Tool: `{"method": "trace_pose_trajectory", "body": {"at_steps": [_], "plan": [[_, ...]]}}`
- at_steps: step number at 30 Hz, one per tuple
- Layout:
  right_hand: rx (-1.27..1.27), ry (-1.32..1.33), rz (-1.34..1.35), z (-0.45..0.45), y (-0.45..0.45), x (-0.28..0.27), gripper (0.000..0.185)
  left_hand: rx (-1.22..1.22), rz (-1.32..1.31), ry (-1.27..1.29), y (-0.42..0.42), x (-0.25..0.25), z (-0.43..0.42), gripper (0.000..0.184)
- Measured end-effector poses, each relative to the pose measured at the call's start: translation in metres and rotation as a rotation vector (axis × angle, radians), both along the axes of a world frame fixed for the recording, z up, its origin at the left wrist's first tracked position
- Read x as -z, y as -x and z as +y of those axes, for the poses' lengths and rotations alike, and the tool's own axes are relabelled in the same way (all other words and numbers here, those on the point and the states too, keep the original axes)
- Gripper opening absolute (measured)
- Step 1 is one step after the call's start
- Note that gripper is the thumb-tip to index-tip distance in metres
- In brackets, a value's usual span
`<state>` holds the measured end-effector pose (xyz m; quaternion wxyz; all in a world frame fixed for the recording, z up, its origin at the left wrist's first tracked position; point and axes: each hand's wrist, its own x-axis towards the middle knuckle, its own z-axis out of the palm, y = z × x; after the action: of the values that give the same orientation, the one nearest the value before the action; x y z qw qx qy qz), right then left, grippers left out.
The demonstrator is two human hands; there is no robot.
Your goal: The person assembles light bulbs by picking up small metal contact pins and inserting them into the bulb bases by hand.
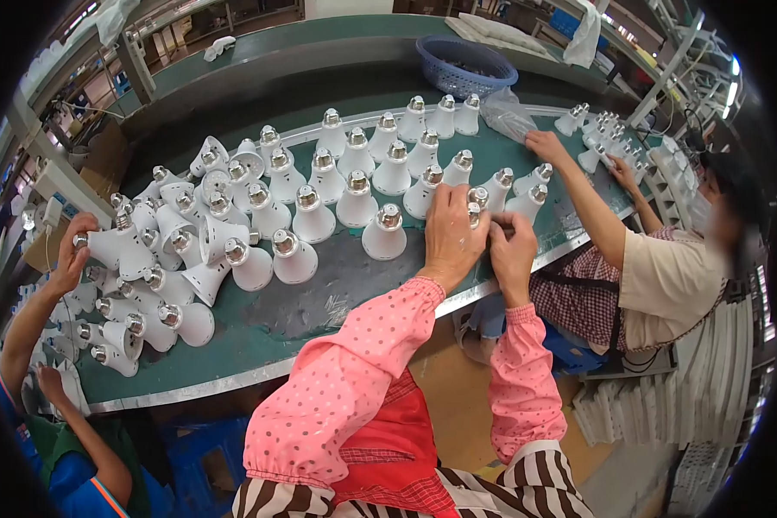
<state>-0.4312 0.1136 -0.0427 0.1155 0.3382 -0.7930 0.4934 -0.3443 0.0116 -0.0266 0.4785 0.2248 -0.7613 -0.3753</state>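
White light bulbs with shiny metal screw caps stand in rows on the green work surface in front of me. My left hand (451, 236) is closed at the near edge of these rows, its fingers around a light bulb (474, 213) whose metal cap shows beside them; most of its body is hidden. Close by on the right, my right hand (513, 248) has its fingers curled in a pinch near that cap. Whatever it may hold is too small or hidden to make out. A standing bulb (384, 235) is left of my left hand, and another bulb (529, 202) lies tilted beyond my right.
To the left, a co-worker's hand (71, 250) is at a heap of bulbs (181, 216). A co-worker on the right reaches toward a clear plastic bag (508, 116) and smaller bulbs (600, 129). Behind stands a blue basket (466, 79). The table's metal edge (457, 300) runs before me.
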Motion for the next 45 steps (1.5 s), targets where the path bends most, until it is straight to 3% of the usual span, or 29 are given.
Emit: {"method": "trace_pose_trajectory", "body": {"at_steps": [6,8,10,12,14,15,19,22,29,39,45], "plan": [[0.024,0.205,0.003,0.015,-0.028,-0.007,0.009,0.117,-0.097,0.242,-0.090,-0.054,0.015,0.066],[0.016,0.232,0.067,0.021,-0.052,-0.017,0.009,0.002,-0.163,0.472,-0.149,-0.080,0.006,0.069],[-0.071,0.277,0.029,0.021,-0.085,-0.023,0.013,-0.237,-0.200,0.581,-0.201,-0.075,-0.019,0.071],[-0.271,0.144,0.227,0.014,-0.115,-0.025,0.025,-0.420,-0.281,0.275,-0.236,-0.070,-0.033,0.068],[-0.490,0.069,0.339,-0.014,-0.140,-0.031,0.041,-0.337,-0.361,0.001,-0.248,-0.054,-0.047,0.071],[-0.541,-0.027,0.360,-0.026,-0.147,-0.034,0.046,-0.293,-0.393,-0.138,-0.248,-0.043,-0.052,0.072],[-0.562,-0.281,0.458,-0.051,-0.145,-0.030,0.054,-0.242,-0.360,-0.117,-0.235,-0.016,-0.068,0.056],[-0.495,-0.317,0.459,-0.048,-0.145,-0.026,0.054,-0.147,-0.337,-0.014,-0.220,-0.007,-0.064,0.048],[-0.315,-0.272,0.528,-0.054,-0.132,-0.030,0.045,0.078,-0.159,-0.063,-0.167,0.001,-0.056,0.048],[-0.251,-0.267,0.511,-0.067,-0.104,-0.017,0.024,0.140,-0.104,-0.123,-0.147,0.017,-0.052,0.050],[-0.186,0.025,0.212,-0.058,-0.090,-0.018,0.018,0.192,-0.022,-0.192,-0.126,0.022,-0.040,0.051]]}}
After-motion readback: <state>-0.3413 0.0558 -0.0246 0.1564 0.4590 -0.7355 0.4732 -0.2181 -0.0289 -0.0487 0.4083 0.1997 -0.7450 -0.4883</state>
